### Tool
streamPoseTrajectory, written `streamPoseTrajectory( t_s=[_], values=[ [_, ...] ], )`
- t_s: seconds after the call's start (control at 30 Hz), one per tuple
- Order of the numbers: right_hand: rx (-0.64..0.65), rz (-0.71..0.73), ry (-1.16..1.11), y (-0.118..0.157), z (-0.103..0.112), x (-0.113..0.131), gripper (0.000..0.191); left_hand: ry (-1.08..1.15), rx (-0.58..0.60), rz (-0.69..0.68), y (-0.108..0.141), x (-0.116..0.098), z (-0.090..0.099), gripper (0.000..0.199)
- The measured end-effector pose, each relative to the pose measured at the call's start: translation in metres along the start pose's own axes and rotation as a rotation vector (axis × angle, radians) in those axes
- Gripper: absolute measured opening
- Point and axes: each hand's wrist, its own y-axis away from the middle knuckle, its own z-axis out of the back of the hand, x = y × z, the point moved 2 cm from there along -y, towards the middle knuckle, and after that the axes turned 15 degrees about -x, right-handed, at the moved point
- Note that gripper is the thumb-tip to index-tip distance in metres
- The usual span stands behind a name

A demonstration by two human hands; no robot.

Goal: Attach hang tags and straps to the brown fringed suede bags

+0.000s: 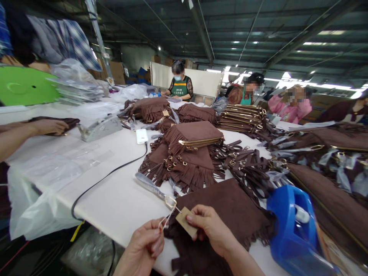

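Observation:
A brown fringed bag (221, 207) lies flat on the table in front of me. At its upper left corner is a gold clasp (170, 202), joined to a strap (149, 186) wrapped in clear plastic. My right hand (211, 226) pinches a tan hang tag (184, 223) between thumb and fingers, just over the bag. A thin white string (167, 219) runs from the tag by the clasp to my left hand (146, 241), whose fingertips are closed on it. Whether the string is looped through the clasp is too small to tell.
A blue tape dispenser (290, 226) stands close on the right. Stacked brown fringed bags (195, 134) and loose straps (247, 165) lie beyond. A white power bank (142, 136) trails a black cable. Another person's hand (51, 126) holds brown material at left; a masked co-worker (179, 86) stands across.

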Motion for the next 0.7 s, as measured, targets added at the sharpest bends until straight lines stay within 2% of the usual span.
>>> streamPoseTrajectory(
  t_s=[0.07,0.13,0.23,0.3,0.5,0.7],
  values=[
    [0.05,-0.087,-0.105,0.004,-0.004,-0.004,0.032,0.046,0.056,0.025,0.002,-0.001,0.0,0.02],
    [0.096,-0.15,-0.177,0.008,-0.009,-0.009,0.031,-0.009,0.07,0.019,0.003,0.002,0.002,0.02],
    [0.132,-0.186,-0.211,0.012,-0.014,-0.015,0.027,-0.171,-0.006,-0.093,0.003,0.005,0.009,0.024],
    [0.131,-0.18,-0.212,0.013,-0.016,-0.017,0.024,-0.194,-0.059,-0.152,0.002,0.004,0.012,0.028],
    [0.091,-0.177,-0.29,0.011,-0.013,-0.021,0.018,-0.019,-0.044,-0.052,0.001,-0.004,0.009,0.023],
    [0.147,-0.185,-0.273,0.016,-0.016,-0.017,0.02,-0.216,0.035,0.028,0.013,0.012,0.005,0.031]
  ],
)
